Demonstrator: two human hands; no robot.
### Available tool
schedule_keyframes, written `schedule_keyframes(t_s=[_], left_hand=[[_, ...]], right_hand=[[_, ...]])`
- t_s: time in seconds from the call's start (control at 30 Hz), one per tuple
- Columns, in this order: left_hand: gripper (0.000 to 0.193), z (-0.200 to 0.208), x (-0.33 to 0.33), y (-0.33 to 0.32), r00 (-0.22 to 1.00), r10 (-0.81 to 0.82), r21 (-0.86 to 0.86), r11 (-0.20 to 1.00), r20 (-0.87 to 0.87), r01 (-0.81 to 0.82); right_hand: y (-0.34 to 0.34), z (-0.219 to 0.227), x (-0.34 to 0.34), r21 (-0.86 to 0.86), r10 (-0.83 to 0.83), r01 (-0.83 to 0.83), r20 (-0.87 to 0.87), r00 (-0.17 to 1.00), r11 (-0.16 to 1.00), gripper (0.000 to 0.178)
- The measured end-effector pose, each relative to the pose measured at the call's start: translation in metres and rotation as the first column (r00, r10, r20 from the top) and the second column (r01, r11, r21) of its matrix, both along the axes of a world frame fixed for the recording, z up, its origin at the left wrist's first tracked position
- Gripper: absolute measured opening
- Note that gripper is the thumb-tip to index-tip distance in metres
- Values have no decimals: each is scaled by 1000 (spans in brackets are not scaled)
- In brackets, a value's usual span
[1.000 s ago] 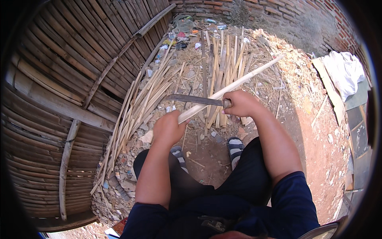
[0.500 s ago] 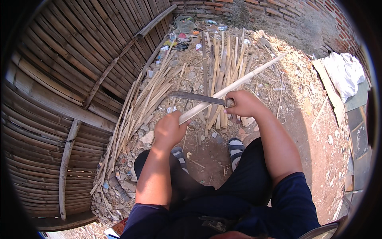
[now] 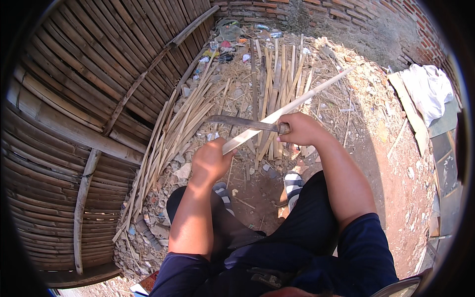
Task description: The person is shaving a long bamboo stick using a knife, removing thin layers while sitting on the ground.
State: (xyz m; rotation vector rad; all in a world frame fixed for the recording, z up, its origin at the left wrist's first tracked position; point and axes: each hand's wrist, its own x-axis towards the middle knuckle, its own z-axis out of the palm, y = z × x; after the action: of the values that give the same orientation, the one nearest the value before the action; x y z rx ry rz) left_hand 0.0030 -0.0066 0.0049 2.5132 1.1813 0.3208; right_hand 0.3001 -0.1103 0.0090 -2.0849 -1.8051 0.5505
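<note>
My left hand [image 3: 212, 159] is closed round the near end of a long pale bamboo strip [image 3: 302, 100]. The strip slants away from me toward the far right. In my right hand [image 3: 299, 129] is the handle of a machete [image 3: 242, 122], with the fingers wrapped round it. Its dark blade points left and lies across the bamboo strip, a short way beyond my left hand. The blade appears to touch the strip; how deep its edge sits cannot be made out.
Split bamboo strips [image 3: 170, 123] lie in a pile along the slatted bamboo wall [image 3: 114, 64] at left. More strips [image 3: 277, 84] lie ahead on littered ground. A brick wall [image 3: 341, 15] closes the back. A white sack [image 3: 426, 91] rests at right. My sandalled feet [image 3: 293, 184] stand below.
The machete's blade has tilted a little and its tip has shifted slightly left. My right hand has moved slightly left with it. My left hand keeps its place on the bamboo strip.
</note>
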Motion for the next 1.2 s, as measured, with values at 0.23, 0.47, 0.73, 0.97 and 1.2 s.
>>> schedule_keyframes(t_s=[0.23, 0.47, 0.73, 0.97, 1.2], left_hand=[[33, 2, 0, -1, 1000, -2, 3, 1000, -9, 2], [34, 1, 0, 1, 999, 13, -18, 1000, -37, -14], [34, -1, 0, 2, 998, 7, -31, 999, -67, -9], [33, 0, 0, 2, 998, 6, -36, 999, -67, -8], [33, -2, -2, 1, 998, -7, -8, 1000, -62, 7]], right_hand=[[1, -8, 3, -6, 9, -9, 39, 999, 1000, 52], [2, -7, 2, -9, 16, -15, 55, 998, 1000, 55], [2, -10, 1, -14, 23, -22, 50, 999, 1000, 56], [2, -10, 0, -15, 42, -41, 55, 998, 999, 57], [3, -14, 0, -22, 64, -63, 37, 997, 998, 57]])
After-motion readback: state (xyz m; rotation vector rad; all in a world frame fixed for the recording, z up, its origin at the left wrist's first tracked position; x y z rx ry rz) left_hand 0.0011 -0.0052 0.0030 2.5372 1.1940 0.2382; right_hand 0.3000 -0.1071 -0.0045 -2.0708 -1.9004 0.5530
